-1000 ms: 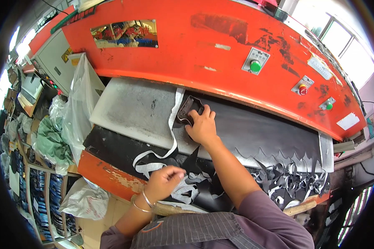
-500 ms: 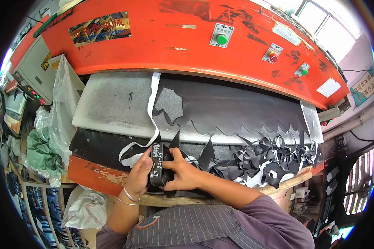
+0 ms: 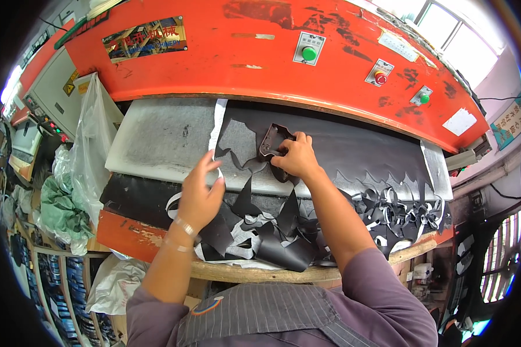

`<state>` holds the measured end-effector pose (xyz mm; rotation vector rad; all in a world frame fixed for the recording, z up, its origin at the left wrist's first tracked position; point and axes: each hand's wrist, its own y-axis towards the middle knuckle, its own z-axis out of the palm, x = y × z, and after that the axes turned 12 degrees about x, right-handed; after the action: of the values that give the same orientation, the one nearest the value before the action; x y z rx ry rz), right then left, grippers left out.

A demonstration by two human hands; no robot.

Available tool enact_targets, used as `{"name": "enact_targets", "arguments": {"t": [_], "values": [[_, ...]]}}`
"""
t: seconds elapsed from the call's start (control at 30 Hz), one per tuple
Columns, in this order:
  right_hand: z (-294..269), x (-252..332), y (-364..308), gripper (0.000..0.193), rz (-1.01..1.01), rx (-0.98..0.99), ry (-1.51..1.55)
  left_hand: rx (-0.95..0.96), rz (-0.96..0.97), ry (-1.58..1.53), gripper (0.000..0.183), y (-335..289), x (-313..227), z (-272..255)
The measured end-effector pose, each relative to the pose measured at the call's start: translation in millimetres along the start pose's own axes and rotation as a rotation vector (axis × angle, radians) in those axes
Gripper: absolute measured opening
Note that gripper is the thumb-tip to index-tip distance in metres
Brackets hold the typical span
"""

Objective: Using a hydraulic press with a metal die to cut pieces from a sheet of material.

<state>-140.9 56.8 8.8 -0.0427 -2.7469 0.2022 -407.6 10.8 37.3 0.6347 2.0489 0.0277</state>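
My right hand (image 3: 298, 156) grips a dark metal cutting die (image 3: 267, 144), a hollow band with an open middle. The die rests on or just above the black sheet (image 3: 364, 147), beside a gap cut in the sheet's left part. Fingers spread, my left hand (image 3: 201, 194) is over the near edge of the pale cutting board (image 3: 150, 136), close to a white strip (image 3: 217, 124) along the sheet's left side. It holds nothing. The sheet's near edge is jagged with cut-outs. Black and white offcuts (image 3: 286, 248) lie heaped in front of the board.
A red press beam (image 3: 214, 69) spans the far side, with green buttons (image 3: 309, 54) and a red knob (image 3: 381, 77). A worn wooden rail (image 3: 237, 273) borders the near edge. Clear plastic bags (image 3: 87, 133) hang at the left, beside a grey cabinet (image 3: 46, 98).
My right hand has carried the die from near my body forward onto the black sheet. My left hand has let go of it and opened. Offcuts beneath now show.
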Motion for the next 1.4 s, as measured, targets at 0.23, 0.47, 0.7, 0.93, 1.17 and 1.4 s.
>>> {"name": "enact_targets", "arguments": {"t": [0.23,0.47,0.7,0.93,1.17,1.4], "values": [[29,-4,-36,0.079,-0.102,-0.191,0.088,0.189,-0.086,0.196,0.065,63,69,74],[36,-29,-40,0.074,-0.181,-0.104,0.018,0.224,0.065,0.245,0.066,65,79,84],[29,-31,-31,0.073,-0.249,-0.144,-0.024,0.253,0.019,0.218,0.061,74,71,76],[34,-36,-35,0.072,-0.268,-0.193,-0.050,0.239,0.054,0.302,0.055,71,67,78],[14,-29,-55,0.083,-0.244,-0.239,-0.056,0.195,0.012,0.270,0.055,64,50,76],[-166,-160,-127,0.049,-0.298,-1.375,0.625,-0.210,0.360,0.116,0.010,66,-83,67]]}}
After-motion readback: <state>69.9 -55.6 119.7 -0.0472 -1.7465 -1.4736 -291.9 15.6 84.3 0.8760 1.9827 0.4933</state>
